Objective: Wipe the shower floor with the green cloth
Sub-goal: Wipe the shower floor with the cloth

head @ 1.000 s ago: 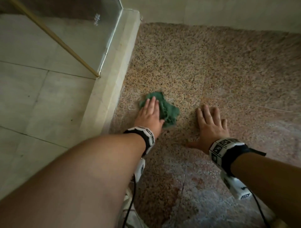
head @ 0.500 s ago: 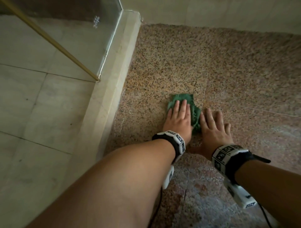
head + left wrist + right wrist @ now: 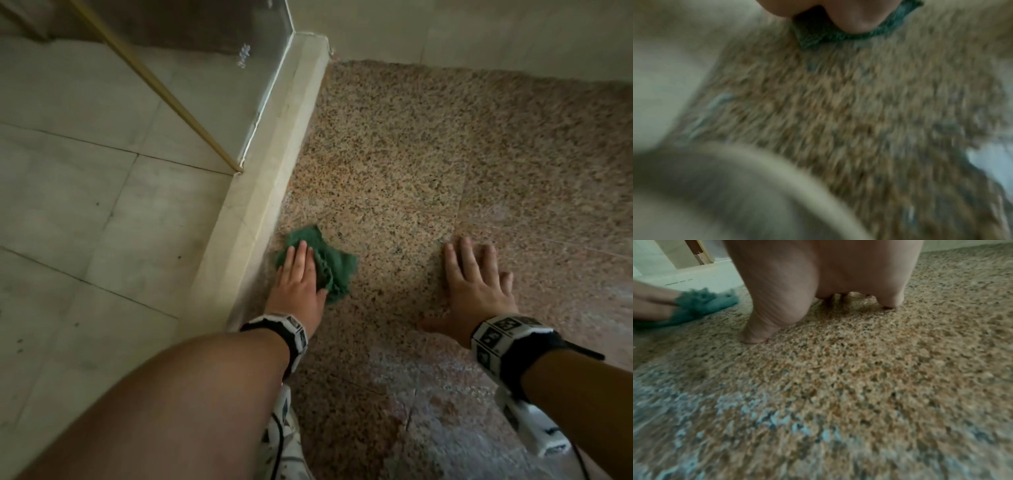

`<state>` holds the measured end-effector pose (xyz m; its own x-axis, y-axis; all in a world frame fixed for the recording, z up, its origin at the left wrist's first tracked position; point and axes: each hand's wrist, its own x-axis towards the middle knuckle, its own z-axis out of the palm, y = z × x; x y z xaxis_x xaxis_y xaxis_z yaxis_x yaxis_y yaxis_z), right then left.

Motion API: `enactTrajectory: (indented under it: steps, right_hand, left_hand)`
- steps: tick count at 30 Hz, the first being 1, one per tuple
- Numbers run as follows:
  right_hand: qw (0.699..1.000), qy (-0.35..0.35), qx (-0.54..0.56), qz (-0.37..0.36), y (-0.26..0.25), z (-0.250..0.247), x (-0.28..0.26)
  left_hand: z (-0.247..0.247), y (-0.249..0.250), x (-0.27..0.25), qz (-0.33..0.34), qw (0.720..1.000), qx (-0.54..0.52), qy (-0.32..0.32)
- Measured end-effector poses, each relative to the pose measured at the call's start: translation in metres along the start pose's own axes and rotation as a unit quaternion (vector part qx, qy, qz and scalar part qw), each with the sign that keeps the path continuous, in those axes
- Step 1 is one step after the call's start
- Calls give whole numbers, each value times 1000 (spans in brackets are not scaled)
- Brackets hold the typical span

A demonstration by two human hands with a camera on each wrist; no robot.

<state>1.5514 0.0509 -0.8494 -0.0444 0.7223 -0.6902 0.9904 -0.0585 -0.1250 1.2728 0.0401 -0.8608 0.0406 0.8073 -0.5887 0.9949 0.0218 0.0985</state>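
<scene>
Against the raised curb (image 3: 260, 219) at the left edge of the shower floor (image 3: 428, 164), the green cloth (image 3: 334, 270) lies bunched and flat on the speckled stone. The left hand (image 3: 298, 284) presses it down with straight fingers, palm on the fabric; nothing is pinched. The right hand (image 3: 474, 291) is spread wide on bare floor, well apart from the cloth, holding nothing and apparently bracing the body.

Progress, as a judgement: wiping is under way. A pale, streaky film shows on the stone nearest the person, so that zone probably needs passes. The far area toward the wall (image 3: 479, 31) shows no clear marks; whether it is wiped cannot be told.

Surroundings: a glass panel (image 3: 219, 68) stands on the curb, with a gold bar (image 3: 154, 85) slanting beside it. The curb limits leftward strokes; the braced right hand occupies floor that the cloth must yet cover.
</scene>
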Motion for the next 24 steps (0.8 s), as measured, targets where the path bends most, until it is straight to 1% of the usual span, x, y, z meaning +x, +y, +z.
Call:
enactTrajectory:
  steps: [1,3,5,9,12,15,18,24]
  right_hand:
    - [1000,1,-1,1,0,0,0]
    - [1000,5,-3,1,-1,0,1]
    - [1000,3,-2,2,0,2,2]
    - [1000,5,-3,1,0,2,3]
    - [1000,6,1,0,1,3,3]
    - [1000,4,-2,3,1,3,3]
    - [1000,3,-7,9,0,2,4]
    - [1000,-19,-12,14,-3,-1,4]
  left_hand:
    - [7,-6,-12,-8,1000,13,-11]
    - [14,-15,-21,-9,999,24,-30]
    - [11,-19,-14,15,999,31,-32]
    - [-8,-22,13,50,997,49,-21]
    - [-34,-16,49,60,997,56,-10]
    - [-59,-9,83,59,997,49,-7]
    - [-70,-4,103,39,999,31,4]
    - [-64,-6,100,10,998,-23,51]
